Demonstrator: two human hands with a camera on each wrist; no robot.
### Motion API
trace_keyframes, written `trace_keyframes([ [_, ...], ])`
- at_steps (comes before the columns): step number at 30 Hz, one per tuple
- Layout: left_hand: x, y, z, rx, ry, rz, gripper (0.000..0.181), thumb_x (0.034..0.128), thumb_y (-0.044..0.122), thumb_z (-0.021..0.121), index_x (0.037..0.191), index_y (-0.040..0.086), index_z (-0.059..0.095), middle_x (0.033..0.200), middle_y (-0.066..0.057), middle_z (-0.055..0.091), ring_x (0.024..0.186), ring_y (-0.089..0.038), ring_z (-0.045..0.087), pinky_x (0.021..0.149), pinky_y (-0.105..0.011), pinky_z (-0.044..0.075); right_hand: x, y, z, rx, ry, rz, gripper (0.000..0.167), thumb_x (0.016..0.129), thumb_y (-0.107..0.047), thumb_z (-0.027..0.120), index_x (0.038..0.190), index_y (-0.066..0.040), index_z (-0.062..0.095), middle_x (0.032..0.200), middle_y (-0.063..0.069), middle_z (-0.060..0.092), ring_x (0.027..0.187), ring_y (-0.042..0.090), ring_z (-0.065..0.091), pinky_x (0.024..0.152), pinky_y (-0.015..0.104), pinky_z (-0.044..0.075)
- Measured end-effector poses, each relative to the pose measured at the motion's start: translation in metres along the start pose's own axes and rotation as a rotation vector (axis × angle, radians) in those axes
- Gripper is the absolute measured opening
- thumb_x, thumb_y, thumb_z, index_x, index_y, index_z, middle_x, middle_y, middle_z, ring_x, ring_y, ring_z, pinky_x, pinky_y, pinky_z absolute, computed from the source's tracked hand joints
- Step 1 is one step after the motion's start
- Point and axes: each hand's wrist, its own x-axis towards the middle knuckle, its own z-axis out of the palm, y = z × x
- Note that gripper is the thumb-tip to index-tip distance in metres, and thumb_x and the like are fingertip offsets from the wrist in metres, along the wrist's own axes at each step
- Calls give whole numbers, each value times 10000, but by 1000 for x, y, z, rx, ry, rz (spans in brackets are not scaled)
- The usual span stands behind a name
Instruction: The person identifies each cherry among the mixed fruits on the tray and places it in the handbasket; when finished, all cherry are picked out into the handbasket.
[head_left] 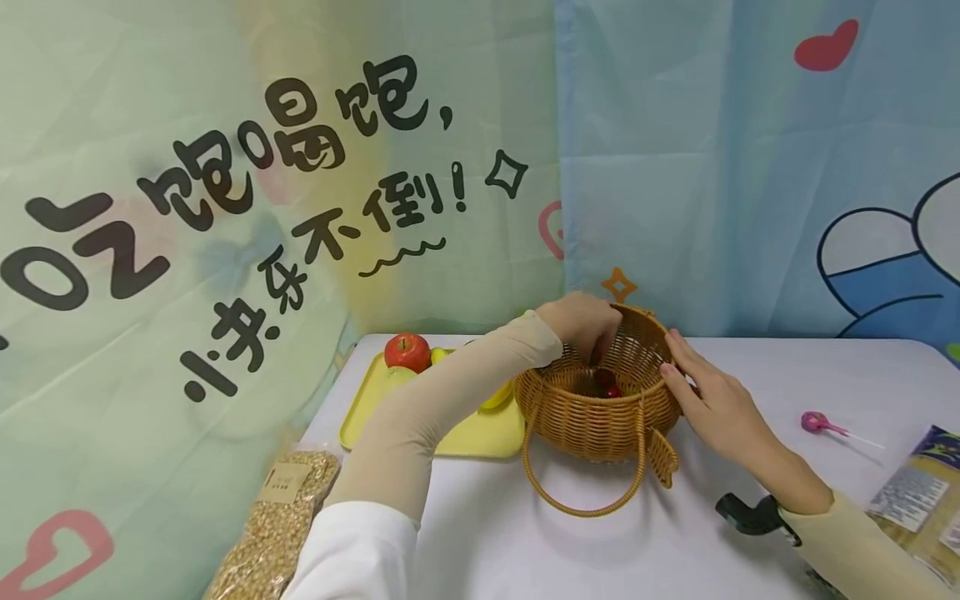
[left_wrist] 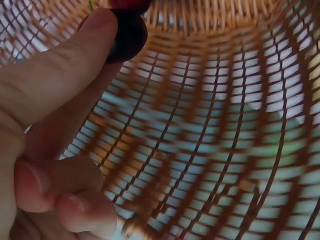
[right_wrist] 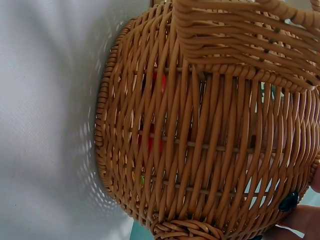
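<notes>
The brown wicker basket (head_left: 592,425) stands on the table, its handle hanging down at the front. Reaching into it from the left, my left hand (head_left: 585,325) has its fingers pointing down inside. In the left wrist view, thumb and fingers pinch a dark cherry (left_wrist: 131,37) with a green stem; part of a red fruit (left_wrist: 131,4) shows just beyond it. My right hand (head_left: 716,408) rests on the basket's right side, fingers mostly straight against the rim. Through the weave in the right wrist view, red bits (right_wrist: 152,142) show inside the basket.
A yellow tray (head_left: 480,446) with a red apple (head_left: 407,352) and other fruit stands left of the basket, partly behind my left arm. A bag of grains (head_left: 270,533) lies at front left. To the right are a pink lollipop (head_left: 813,422) and a printed packet (head_left: 911,496).
</notes>
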Motion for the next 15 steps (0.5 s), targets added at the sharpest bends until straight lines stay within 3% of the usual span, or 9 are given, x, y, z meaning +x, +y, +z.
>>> trace_keyframes([
  [4,2,1,11,-14,-28,-13,143,897,201,809,1003,296,827,1027,130,775,864,-58,682,748,-227,534,0,0,0,0,-3,0,621,1119,-392,379,1636,-87,221,1689,191,217,1472,541,323,1076,737,330],
  [10,3,1,18,-49,-40,-12,102,885,219,814,970,274,823,994,105,767,774,-55,619,684,-239,435,0,-2,0,3,-9,14,637,1117,-416,370,1638,-88,211,1693,189,204,1481,538,311,1091,735,318],
  [15,5,0,19,-67,-47,-14,125,854,246,843,966,301,826,1022,132,769,862,-62,684,745,-235,537,-1,-3,0,11,-7,14,639,1117,-417,369,1638,-84,209,1695,187,198,1488,535,300,1103,731,307],
])
